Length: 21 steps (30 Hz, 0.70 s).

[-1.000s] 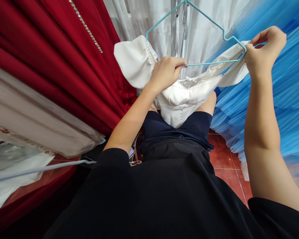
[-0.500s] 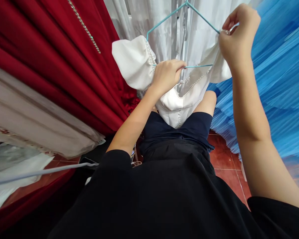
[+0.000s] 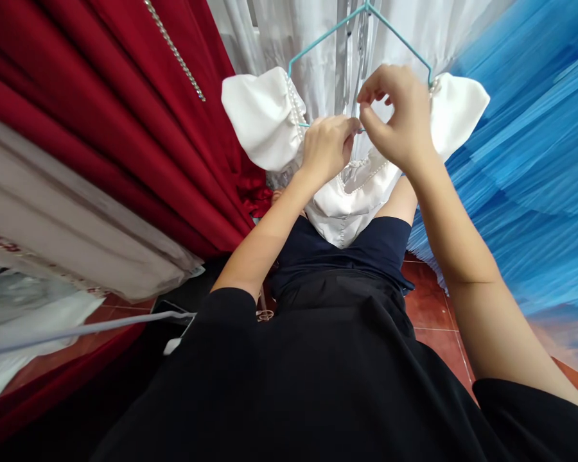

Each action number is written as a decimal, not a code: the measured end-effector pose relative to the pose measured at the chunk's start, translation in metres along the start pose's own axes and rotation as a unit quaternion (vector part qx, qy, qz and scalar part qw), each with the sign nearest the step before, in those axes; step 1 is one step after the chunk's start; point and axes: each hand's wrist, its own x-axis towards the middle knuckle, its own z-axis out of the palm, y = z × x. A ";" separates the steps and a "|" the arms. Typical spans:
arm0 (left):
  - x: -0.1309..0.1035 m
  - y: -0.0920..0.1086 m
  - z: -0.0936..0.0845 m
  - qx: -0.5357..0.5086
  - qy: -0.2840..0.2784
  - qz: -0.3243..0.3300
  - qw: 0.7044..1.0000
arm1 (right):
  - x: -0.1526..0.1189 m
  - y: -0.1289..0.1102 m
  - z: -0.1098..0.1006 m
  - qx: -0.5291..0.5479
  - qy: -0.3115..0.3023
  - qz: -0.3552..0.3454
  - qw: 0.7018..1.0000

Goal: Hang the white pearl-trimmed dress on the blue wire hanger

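A white dress (image 3: 340, 204) with pearl-bead trim hangs on a thin turquoise hanger (image 3: 325, 35). Its left puff sleeve (image 3: 257, 115) and right puff sleeve (image 3: 460, 112) sit at the two ends of the hanger. My left hand (image 3: 328, 144) is closed around the hanger's lower bar. Just right of it, my right hand (image 3: 397, 115) is raised in front of the hanger, fingers loosely curled and thumb near the index fingertip, with nothing visible between them. The bodice lies against my thighs; part of the lower bar is hidden behind my hands.
Red fabric (image 3: 173, 135) with a beaded strip and a pale gown (image 3: 77, 199) hang at the left. Blue ruffled tulle (image 3: 530, 192) fills the right side. White drapery (image 3: 313, 51) hangs behind the hanger. Red floor tiles (image 3: 433, 308) show below.
My right hand has let go of the dress's right sleeve and moved left and down toward my left hand. That sleeve now stands out at the hanger's end. My left hand keeps its hold.
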 end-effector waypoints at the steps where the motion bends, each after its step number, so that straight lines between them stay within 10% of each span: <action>1: 0.000 -0.002 0.002 -0.009 0.000 -0.004 1.000 | -0.004 0.008 0.009 -0.008 -0.025 0.020 0.999; 8: -0.005 -0.004 0.001 -0.119 0.002 -0.015 0.993 | -0.038 0.044 0.049 -0.046 -0.036 0.092 0.994; 16: -0.005 -0.009 -0.045 0.005 0.268 -0.078 0.960 | -0.042 0.039 0.044 -0.088 -0.044 0.078 0.992; 21: 0.006 -0.039 -0.049 0.039 0.251 -0.098 0.962 | -0.045 0.034 0.044 -0.109 -0.053 0.086 0.989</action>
